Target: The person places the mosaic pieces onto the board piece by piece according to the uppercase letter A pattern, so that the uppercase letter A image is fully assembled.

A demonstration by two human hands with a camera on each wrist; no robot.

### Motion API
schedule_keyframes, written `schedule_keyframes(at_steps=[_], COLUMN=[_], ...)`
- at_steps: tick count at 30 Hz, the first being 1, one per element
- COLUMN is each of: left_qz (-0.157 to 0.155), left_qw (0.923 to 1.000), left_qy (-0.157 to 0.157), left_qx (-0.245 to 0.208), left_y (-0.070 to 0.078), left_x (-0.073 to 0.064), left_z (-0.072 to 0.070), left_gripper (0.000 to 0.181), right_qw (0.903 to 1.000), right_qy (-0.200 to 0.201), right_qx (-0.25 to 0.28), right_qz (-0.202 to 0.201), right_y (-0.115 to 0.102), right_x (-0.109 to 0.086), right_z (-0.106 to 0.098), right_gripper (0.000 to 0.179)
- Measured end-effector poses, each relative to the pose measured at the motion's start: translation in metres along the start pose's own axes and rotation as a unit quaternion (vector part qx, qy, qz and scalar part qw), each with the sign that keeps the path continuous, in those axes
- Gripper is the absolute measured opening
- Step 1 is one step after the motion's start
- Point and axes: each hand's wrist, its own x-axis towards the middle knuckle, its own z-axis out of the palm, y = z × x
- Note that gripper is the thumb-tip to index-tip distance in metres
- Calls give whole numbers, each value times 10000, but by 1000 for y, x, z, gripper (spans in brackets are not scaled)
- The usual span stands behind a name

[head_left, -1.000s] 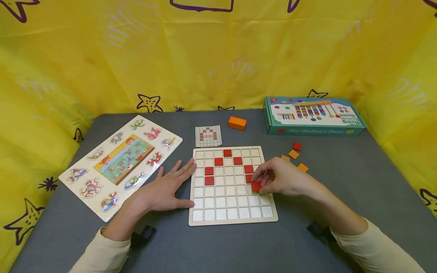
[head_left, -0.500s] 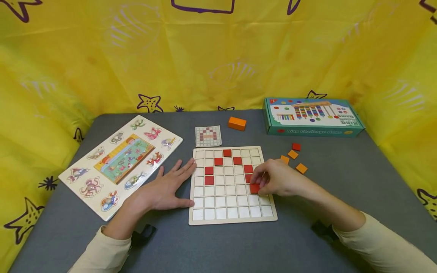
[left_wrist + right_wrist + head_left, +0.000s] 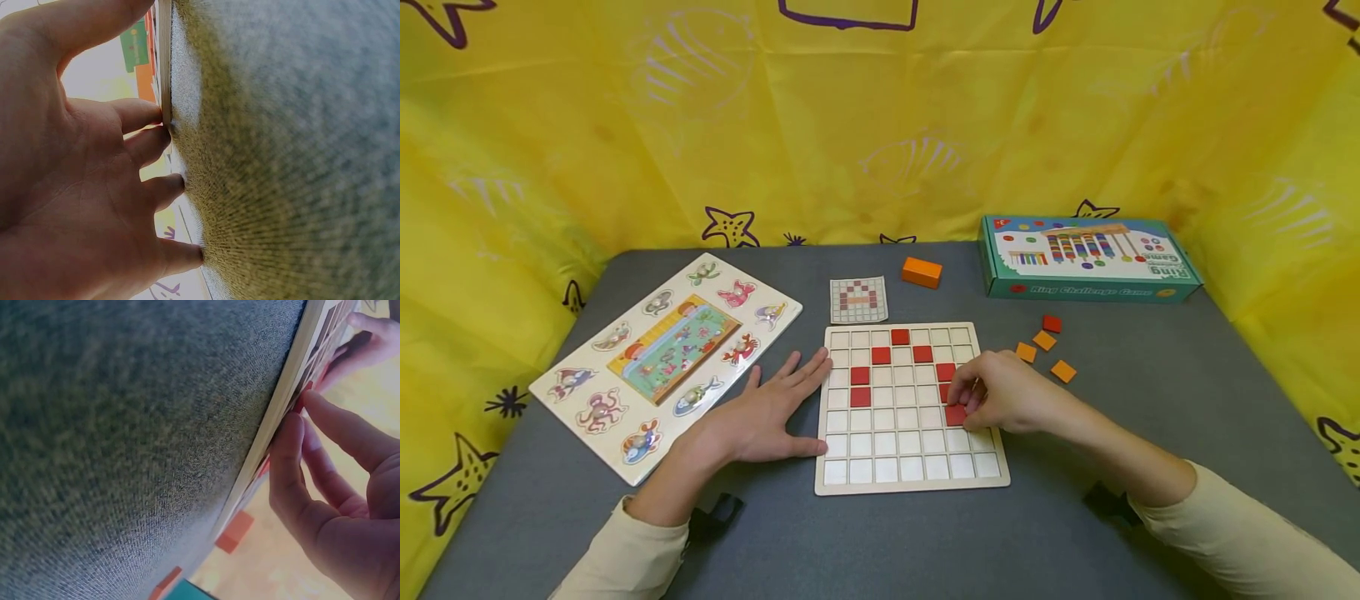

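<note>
The right hand (image 3: 1011, 392), grip narrow, pinches a red tile (image 3: 953, 415) that sits slightly further left on the board (image 3: 907, 418) than a moment ago, seemingly lined up, so placing looks nearly done, while the left hand (image 3: 763, 421), spread wide, touches the board's edge.

A pale gridded board (image 3: 886, 471) lies flat, seven red tiles (image 3: 900, 337) in its cells. An eighth tile (image 3: 954, 416) is pinched at the board's right side.
</note>
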Motion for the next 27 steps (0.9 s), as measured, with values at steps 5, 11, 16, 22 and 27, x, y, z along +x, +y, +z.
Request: schedule_keyframes(at_steps=[5,11,16,22,27], left_qz=[15,1,5,11,1], left_qw=[10000,10000,10000,10000,10000], left_qy=[-4,-22,-17,-14,-5], left_qx=[-20,3,23,-4,9], left_y=[0,-1,-1,-1,-1], left_x=[0,0,1,0,0], left_z=[0,0,0,0,1], left_gripper=[108,108,109,109,108], right_qw=[10000,9999,9999,9999,9997], right_qy=[10,16,18,6,41], right_qx=[-23,-78,-52,12,153], right_qz=[-6,63,93,133,177], right_y=[-2,-3,-3,-2,1], right_x=[0,1,1,0,-2], right_z=[1,2,2,0,-4], right_gripper=[22,23,23,21,18])
